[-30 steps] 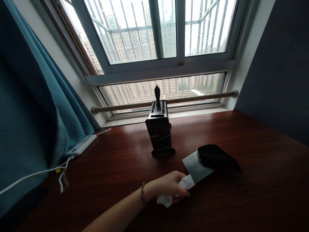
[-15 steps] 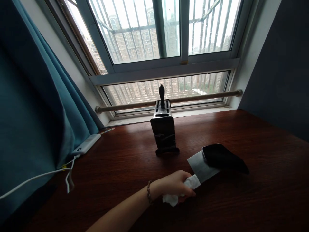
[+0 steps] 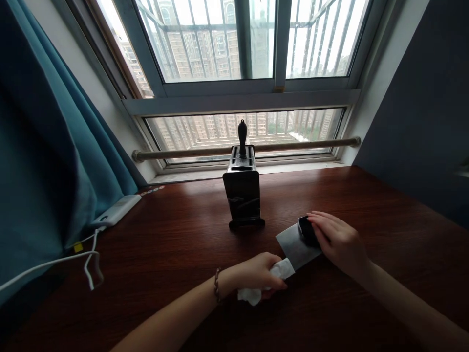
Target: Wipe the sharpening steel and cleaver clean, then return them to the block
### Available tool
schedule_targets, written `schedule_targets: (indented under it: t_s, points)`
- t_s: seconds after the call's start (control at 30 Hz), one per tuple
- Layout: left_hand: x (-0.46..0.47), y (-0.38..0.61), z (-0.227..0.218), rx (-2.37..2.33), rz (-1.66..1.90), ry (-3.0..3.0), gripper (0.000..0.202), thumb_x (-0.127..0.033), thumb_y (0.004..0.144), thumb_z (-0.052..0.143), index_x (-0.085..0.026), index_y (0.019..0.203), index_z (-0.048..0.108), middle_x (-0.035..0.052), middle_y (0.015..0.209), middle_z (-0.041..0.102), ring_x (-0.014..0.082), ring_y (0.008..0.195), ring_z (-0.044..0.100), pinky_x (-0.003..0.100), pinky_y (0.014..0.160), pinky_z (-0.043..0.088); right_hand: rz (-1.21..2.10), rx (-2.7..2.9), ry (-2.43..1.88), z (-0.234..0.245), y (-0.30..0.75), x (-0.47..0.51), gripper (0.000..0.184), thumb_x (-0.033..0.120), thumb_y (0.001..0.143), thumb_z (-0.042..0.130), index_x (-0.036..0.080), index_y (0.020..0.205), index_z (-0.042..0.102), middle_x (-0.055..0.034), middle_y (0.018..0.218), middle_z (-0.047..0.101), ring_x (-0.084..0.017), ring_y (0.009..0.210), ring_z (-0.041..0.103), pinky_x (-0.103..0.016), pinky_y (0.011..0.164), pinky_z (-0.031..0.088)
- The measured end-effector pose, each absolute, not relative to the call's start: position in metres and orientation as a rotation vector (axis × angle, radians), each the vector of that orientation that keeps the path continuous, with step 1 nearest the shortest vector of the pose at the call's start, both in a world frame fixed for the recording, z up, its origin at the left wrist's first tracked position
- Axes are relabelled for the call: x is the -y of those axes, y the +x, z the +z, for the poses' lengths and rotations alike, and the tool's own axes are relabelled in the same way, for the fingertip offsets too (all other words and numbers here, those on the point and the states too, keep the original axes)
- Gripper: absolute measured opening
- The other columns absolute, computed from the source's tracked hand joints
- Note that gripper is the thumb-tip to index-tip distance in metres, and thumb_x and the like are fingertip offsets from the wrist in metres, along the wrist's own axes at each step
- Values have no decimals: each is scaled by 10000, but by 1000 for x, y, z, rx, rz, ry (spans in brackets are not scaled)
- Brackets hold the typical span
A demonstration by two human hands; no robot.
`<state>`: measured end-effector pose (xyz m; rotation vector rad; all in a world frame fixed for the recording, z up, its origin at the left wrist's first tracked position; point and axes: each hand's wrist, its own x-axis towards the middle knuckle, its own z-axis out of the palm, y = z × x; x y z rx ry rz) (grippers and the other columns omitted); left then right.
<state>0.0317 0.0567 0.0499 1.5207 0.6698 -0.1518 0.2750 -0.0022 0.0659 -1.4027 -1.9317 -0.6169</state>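
My left hand is closed around the handle of a cleaver, over a crumpled white tissue wrapped about it. The cleaver's broad pale blade points to the right, just above or on the table. A black cloth-like piece lies over the far part of the blade and hides its end. My right hand grips this black piece from above, fingers curved over it and pointing left. Beyond the hands stands a dark knife block with one black knife handle sticking up from its top.
The hands are over a reddish-brown wooden table. At the left, a white power strip with white cables lies by a blue curtain. A window with a horizontal rail is behind the table.
My right hand has come in from the right and taken hold of the black cloth-like piece. My left hand keeps its grip on the cleaver. The view has shifted slightly.
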Motion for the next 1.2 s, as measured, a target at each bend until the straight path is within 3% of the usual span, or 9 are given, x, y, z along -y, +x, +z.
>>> schedule_targets:
  t_s: [0.2,0.37,0.53,0.73,0.83,1.0,1.1,1.2]
  points:
    - [-58,34,55,-677,-175,1514,268,-312,632,679,-172,783,508,-40,568,530,92,423,485,189,352,378,-565,2087,-1644,23,277,-5,324,241,933,457,105,1181,615,-60,1307,545,-253,1217,486,-416,999,463]
    - [-58,36,57,-689,-203,1496,229,-280,642,663,-168,764,504,-50,547,520,85,422,479,183,360,367,-360,2271,-1442,33,255,14,355,209,949,399,126,1240,584,-22,1377,478,-210,1295,419,-350,1043,448]
    - [-58,38,58,-715,-220,1484,233,-266,645,655,-169,796,506,-50,543,526,87,421,490,183,368,384,-232,2382,-1296,42,238,25,368,190,938,401,106,1249,578,-36,1386,469,-229,1299,413,-340,1047,448]
    - [-56,39,59,-729,-188,1474,201,-254,656,633,-171,773,491,-53,533,521,79,410,474,173,362,361,-266,2223,-1564,34,253,16,375,256,949,399,146,1265,569,-19,1393,462,-213,1283,426,-375,1056,433]
    - [-55,39,59,-717,-178,1462,197,-243,656,624,-176,776,483,-58,519,513,82,404,469,172,349,359,-325,2111,-1732,31,270,8,379,295,941,427,158,1263,573,-67,1417,427,-221,1274,425,-386,1060,417]
    - [-54,38,60,-679,-155,1468,182,-244,663,617,-168,758,481,-57,510,498,74,399,451,171,352,360,-480,1860,-2041,30,288,1,351,306,912,476,197,1208,629,-155,1265,486,-313,1138,457,-454,933,473]
    - [-55,38,59,-681,-162,1471,197,-254,656,626,-169,753,477,-52,518,506,77,402,456,175,351,365,-486,1855,-2058,27,287,2,344,283,910,470,195,1198,638,-163,1145,521,-302,1016,484,-458,859,495]
    - [-56,37,57,-698,-168,1484,194,-262,652,626,-169,740,480,-47,531,516,82,400,464,182,345,377,-452,1978,-1921,26,279,5,339,235,910,467,159,1195,634,-158,1127,545,-294,1035,483,-462,889,482]
